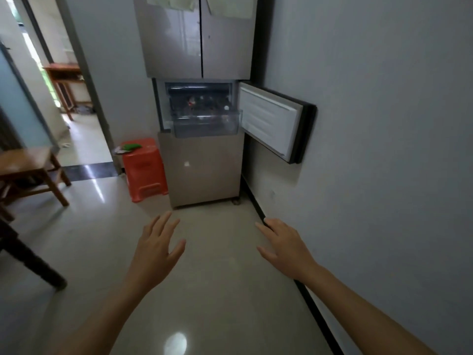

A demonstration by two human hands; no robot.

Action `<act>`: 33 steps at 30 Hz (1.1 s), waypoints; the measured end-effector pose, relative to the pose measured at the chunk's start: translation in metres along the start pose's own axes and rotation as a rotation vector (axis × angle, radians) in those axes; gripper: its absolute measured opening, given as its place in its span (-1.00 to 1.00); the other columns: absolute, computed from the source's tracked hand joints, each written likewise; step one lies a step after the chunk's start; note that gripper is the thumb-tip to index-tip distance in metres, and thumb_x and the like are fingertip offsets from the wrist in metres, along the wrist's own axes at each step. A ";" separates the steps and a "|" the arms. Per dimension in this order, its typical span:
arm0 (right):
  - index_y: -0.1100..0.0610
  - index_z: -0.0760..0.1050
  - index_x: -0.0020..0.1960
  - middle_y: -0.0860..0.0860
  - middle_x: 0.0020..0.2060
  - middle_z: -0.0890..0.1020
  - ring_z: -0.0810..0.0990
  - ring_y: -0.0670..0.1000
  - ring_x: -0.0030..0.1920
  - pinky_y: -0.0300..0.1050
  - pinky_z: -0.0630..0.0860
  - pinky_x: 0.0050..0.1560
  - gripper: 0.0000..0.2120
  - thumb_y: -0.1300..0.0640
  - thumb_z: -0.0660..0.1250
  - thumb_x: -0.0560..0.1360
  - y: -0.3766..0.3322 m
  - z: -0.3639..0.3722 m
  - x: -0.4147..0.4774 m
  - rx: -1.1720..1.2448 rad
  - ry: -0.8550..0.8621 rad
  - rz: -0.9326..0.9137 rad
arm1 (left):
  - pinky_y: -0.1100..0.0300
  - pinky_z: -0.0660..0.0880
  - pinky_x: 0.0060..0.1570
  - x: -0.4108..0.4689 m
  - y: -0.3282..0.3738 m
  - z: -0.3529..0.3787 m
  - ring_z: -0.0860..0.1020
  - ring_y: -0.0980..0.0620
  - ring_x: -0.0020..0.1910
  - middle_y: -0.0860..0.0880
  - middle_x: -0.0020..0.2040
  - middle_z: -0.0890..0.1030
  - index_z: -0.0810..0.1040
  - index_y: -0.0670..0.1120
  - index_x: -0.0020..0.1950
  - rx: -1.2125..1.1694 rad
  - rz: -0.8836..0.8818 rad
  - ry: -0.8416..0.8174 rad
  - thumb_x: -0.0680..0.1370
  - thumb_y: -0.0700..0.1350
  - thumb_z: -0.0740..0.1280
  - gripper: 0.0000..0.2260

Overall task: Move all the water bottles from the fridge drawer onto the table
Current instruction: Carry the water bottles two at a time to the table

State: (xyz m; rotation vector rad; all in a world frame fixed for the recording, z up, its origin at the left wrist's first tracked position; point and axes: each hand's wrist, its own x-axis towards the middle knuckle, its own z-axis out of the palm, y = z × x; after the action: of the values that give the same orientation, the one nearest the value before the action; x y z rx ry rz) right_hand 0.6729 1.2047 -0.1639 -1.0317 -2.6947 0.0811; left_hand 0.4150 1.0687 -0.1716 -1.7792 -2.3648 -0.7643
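Both empty hands, left hand (156, 248) and right hand (284, 245), before pulled-out fridge drawer (206, 125)

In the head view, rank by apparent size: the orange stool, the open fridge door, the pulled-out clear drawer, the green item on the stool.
1. open fridge door, swung right against the wall.
2 and 3. orange stool and clear drawer: too alike to rank.
4. green item, clearly smallest.

- No text, brand, number or sign can be read anywhere in the view.
- The sheets (174, 1) stuck at the top of the fridge (199, 39) doors show no legible writing.
- Anything printed on the items inside the fridge drawer (207, 124) is too small and blurred to read.
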 end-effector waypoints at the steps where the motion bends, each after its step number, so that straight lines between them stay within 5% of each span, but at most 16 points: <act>1: 0.15 0.53 0.20 0.14 0.09 0.62 0.61 0.15 0.09 0.07 0.56 -0.03 -0.48 -0.12 0.11 0.40 0.003 0.002 0.012 0.001 -0.002 -0.003 | -0.20 0.41 0.10 0.008 -0.004 0.004 0.42 -0.30 0.21 -0.31 0.21 0.52 0.53 -0.27 0.19 -0.005 -0.025 -0.009 0.43 0.11 0.10 -0.45; 4: 0.15 0.53 0.20 0.14 0.10 0.61 0.60 0.14 0.10 0.04 0.55 -0.02 -0.47 -0.13 0.09 0.40 0.014 0.009 0.055 -0.016 -0.011 -0.037 | -0.21 0.37 0.15 0.040 -0.020 0.020 0.42 -0.36 0.23 -0.31 0.24 0.49 0.51 -0.27 0.21 -0.018 -0.069 -0.008 0.43 0.14 0.08 -0.41; 8: 0.12 0.36 0.38 0.16 0.33 0.43 0.36 0.16 0.37 0.09 0.30 0.28 -0.33 -0.21 -0.05 0.41 0.040 0.014 0.121 0.053 -0.038 -0.015 | -0.20 0.36 0.18 0.103 -0.041 0.043 0.41 -0.35 0.24 -0.30 0.26 0.48 0.51 -0.27 0.21 -0.051 -0.082 0.016 0.42 0.14 0.08 -0.41; 15: 0.04 0.22 0.45 0.07 0.45 0.24 0.15 0.05 0.47 -0.02 0.11 0.40 -0.19 -0.31 -0.22 0.33 0.087 0.006 0.246 0.039 0.002 0.029 | -0.06 0.22 0.32 0.240 -0.062 0.065 0.27 -0.24 0.38 -0.23 0.37 0.38 0.46 -0.23 0.29 -0.169 -0.091 0.080 0.43 0.09 0.18 -0.46; 18: 0.00 0.15 0.47 0.02 0.48 0.17 0.07 0.00 0.49 -0.07 0.05 0.42 -0.14 -0.34 -0.28 0.28 0.102 0.015 0.285 0.060 -0.033 0.081 | -0.06 0.19 0.34 0.280 -0.069 0.072 0.26 -0.24 0.39 -0.22 0.38 0.37 0.45 -0.22 0.30 -0.175 -0.096 0.097 0.41 0.20 0.05 -0.35; 23: 0.03 0.19 0.46 0.06 0.46 0.21 0.11 0.02 0.48 -0.01 0.09 0.44 -0.19 -0.34 -0.22 0.34 0.126 0.040 0.343 0.098 -0.066 0.066 | -0.03 0.15 0.37 0.333 -0.087 0.095 0.21 -0.21 0.41 -0.19 0.40 0.34 0.42 -0.21 0.33 -0.182 -0.131 0.070 0.42 0.19 0.08 -0.36; 28: 0.01 0.11 0.48 0.02 0.49 0.13 0.04 0.00 0.50 -0.07 0.03 0.43 -0.44 -0.18 0.02 0.54 0.162 0.059 0.415 0.100 -0.140 0.056 | -0.03 0.14 0.37 0.396 -0.095 0.124 0.21 -0.21 0.41 -0.19 0.40 0.34 0.42 -0.21 0.33 -0.169 -0.172 0.048 0.43 0.07 0.16 -0.45; 33: 0.00 0.12 0.48 0.01 0.49 0.14 0.04 0.00 0.49 -0.09 0.01 0.43 -0.36 -0.22 -0.05 0.45 0.201 0.076 0.507 0.155 -0.133 0.006 | -0.08 0.17 0.37 0.481 -0.111 0.146 0.21 -0.20 0.42 -0.19 0.41 0.34 0.41 -0.20 0.34 -0.130 -0.216 0.088 0.43 0.11 0.15 -0.43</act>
State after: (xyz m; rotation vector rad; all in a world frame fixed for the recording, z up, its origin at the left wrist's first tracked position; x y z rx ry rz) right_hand 0.4213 1.6942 -0.1566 -1.0203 -2.7511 0.3661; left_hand 0.1919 1.5322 -0.1645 -1.5122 -2.5291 -1.0221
